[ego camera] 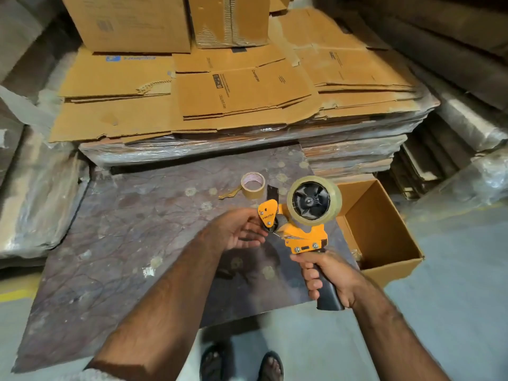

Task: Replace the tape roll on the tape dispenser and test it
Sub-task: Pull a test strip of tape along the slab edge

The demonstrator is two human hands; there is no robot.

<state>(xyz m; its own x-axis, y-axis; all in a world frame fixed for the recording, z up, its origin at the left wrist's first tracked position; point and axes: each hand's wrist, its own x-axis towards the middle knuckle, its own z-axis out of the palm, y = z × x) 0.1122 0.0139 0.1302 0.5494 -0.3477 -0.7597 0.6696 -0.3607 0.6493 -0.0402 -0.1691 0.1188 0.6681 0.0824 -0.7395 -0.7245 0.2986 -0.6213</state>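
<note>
Gripping the dispenser (299, 229) by its black handle, the right hand (328, 276) has all fingers wrapped tight round the grip. Only one view, head camera, looking down. The dispenser is held in the air above a dark mottled board (137, 243), with its handle running down and toward the person and its orange front plate (268, 213) pointing left and away. The long axis goes roughly from lower right at the handle to upper left at the nose.

A clear tape roll (314, 200) sits on the black hub, its round face turned toward the camera, so the new roll looks mounted. A nearly spent cardboard core (253, 185) lies on the board just beyond, well apart from both hands.

The left hand (242, 232) is palm up, fingers loosely apart and curled, fingertips at the dispenser's roller below the orange plate; whether they pinch a tape end is too small to tell. The left hand is the nearer to the nose, which lies just right of its fingertips. Likely step: threading tape through the front.

An open cardboard box (384, 232) stands at right. Flattened cartons (220, 92) are stacked behind.
</note>
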